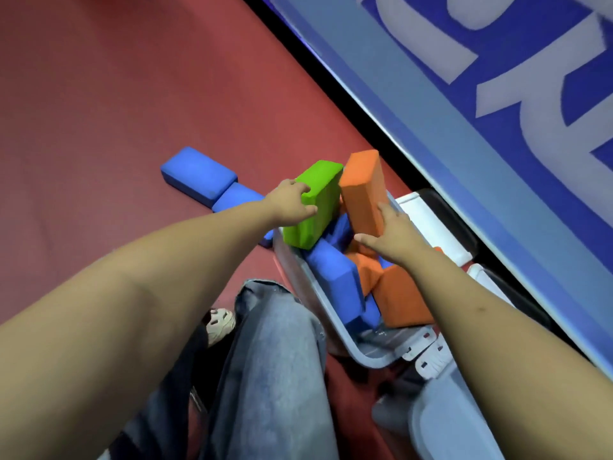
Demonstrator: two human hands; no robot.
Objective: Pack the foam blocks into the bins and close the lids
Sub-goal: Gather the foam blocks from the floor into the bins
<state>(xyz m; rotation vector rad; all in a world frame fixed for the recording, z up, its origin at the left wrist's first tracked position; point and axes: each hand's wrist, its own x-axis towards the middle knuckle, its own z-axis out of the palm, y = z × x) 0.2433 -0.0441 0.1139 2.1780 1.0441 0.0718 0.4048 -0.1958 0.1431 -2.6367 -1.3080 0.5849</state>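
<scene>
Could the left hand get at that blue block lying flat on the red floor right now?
Probably not yet: the left hand is gripping the green block. Otherwise the floor path to the blue block looks unobstructed.

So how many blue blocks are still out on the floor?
2: one flat blue block lies farthest out on the red floor, a second blue block touches it beside the left arm. More may hide under the arm.

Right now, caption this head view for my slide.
Left hand grips a green foam block, right hand an orange block, over a nearly full bin.

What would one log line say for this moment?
left hand: on green block | right hand: on orange block | bin: open, part-filled
</scene>
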